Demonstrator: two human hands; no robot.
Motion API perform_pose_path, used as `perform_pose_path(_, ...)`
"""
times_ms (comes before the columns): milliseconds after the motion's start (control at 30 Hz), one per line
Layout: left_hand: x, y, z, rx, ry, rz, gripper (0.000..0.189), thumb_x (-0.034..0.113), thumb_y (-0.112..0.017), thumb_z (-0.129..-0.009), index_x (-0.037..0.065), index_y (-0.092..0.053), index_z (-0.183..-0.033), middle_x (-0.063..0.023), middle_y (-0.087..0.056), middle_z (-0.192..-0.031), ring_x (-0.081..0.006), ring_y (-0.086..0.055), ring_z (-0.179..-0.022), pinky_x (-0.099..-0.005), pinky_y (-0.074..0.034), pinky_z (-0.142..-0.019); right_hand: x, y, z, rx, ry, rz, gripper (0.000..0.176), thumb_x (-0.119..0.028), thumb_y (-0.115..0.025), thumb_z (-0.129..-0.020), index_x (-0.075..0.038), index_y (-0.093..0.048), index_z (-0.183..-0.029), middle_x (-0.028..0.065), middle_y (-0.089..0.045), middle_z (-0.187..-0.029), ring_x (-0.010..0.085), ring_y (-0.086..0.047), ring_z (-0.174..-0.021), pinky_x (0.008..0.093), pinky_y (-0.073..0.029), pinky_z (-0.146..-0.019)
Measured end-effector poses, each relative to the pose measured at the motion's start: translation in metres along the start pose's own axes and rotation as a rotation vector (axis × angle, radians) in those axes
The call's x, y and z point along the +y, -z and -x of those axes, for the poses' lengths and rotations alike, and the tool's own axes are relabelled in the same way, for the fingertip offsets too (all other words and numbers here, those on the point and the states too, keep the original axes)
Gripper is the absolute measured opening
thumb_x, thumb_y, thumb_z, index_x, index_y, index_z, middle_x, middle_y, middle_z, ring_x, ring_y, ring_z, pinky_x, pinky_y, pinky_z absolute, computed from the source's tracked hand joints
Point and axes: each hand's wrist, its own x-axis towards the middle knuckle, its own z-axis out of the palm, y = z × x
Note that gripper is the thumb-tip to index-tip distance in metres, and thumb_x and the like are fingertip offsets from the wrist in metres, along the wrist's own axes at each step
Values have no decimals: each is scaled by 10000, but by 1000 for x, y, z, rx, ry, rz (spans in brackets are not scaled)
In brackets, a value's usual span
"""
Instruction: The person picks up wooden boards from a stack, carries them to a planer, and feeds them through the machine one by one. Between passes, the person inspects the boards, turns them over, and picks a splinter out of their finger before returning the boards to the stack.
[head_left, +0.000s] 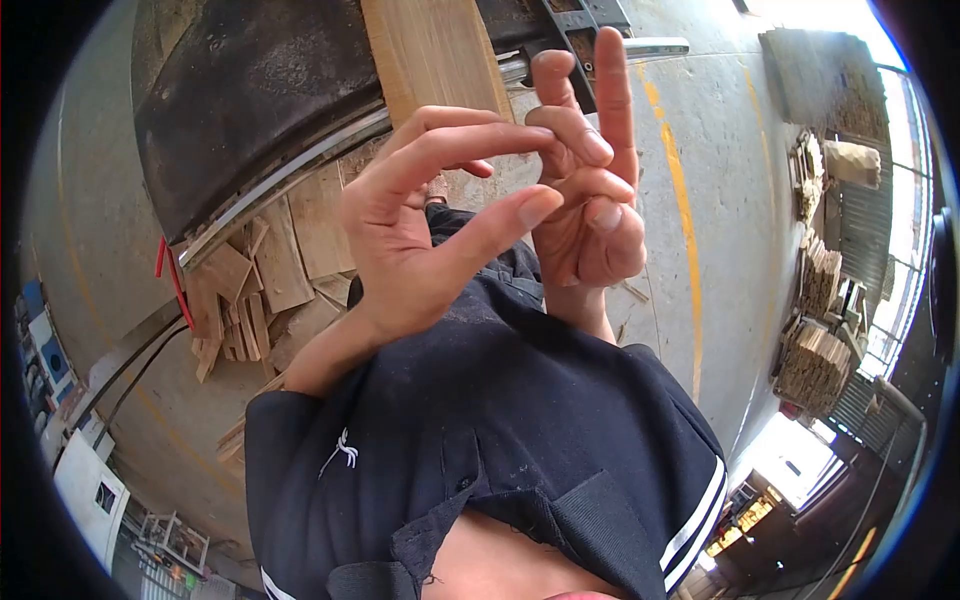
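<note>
My left hand [415, 225] is raised in front of my chest, its fingers curved and its thumb held apart from them. Its longer fingertips touch or overlap the fingers of my right hand [590, 190]. On the right hand one finger points straight up, another is half bent, and the others curl toward the palm. No object shows in either hand. Behind the hands lies a wooden board [435, 55] on a dark machine table [270, 100] with a metal edge rail.
Offcut wood pieces [240, 300] lie on the floor below the machine table at left. Stacks of wood [815, 360] stand along the right wall. A yellow line [685, 220] runs along the concrete floor. Black cables [140, 370] hang at left.
</note>
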Motion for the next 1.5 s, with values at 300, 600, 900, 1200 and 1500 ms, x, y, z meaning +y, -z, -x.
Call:
perform_pose_path(300,1,-16,3,-32,259,380,284,80,-797,-930,61,-753,-1210,-47,-763,-1174,-114,-713,-1082,-302,-523,-881,11,18,-1,-83,93,168,1002,-67,-660,-920,-99,-47,-1712,225,-378,-1578,121,-645,-1122,373,-672,-935)
perform_pose_path(600,-4,-16,5,-8,344,454,260,56,-761,-940,57,-740,-1199,-30,-754,-1184,-114,-699,-1100,-319,-496,-930,15,11,-7,51,82,198,1062,24,-744,-825,-63,-147,-1699,189,-402,-1567,81,-530,-976,198,-562,-852)
perform_pose_path(900,-10,-15,1,18,337,508,259,39,-744,-940,54,-733,-1198,-27,-734,-1202,-119,-689,-1122,-331,-490,-947,17,24,-16,-124,106,249,1051,-116,-727,-880,-69,-75,-1704,201,-366,-1584,115,-568,-1141,422,-683,-937)
perform_pose_path(1200,-11,-16,-2,45,328,506,268,54,-757,-927,57,-731,-1193,-21,-725,-1217,-120,-669,-1146,-338,-476,-955,17,26,-21,-71,66,262,1049,-141,-750,-872,-74,-114,-1703,191,-371,-1579,101,-561,-1122,381,-690,-907)
perform_pose_path(1500,-14,-18,-4,58,327,484,268,27,-753,-909,60,-734,-1175,-20,-729,-1203,-116,-675,-1137,-333,-464,-937,18,29,-23,-66,72,287,1024,-105,-722,-867,-82,-131,-1704,190,-370,-1579,98,-551,-1134,353,-684,-926)
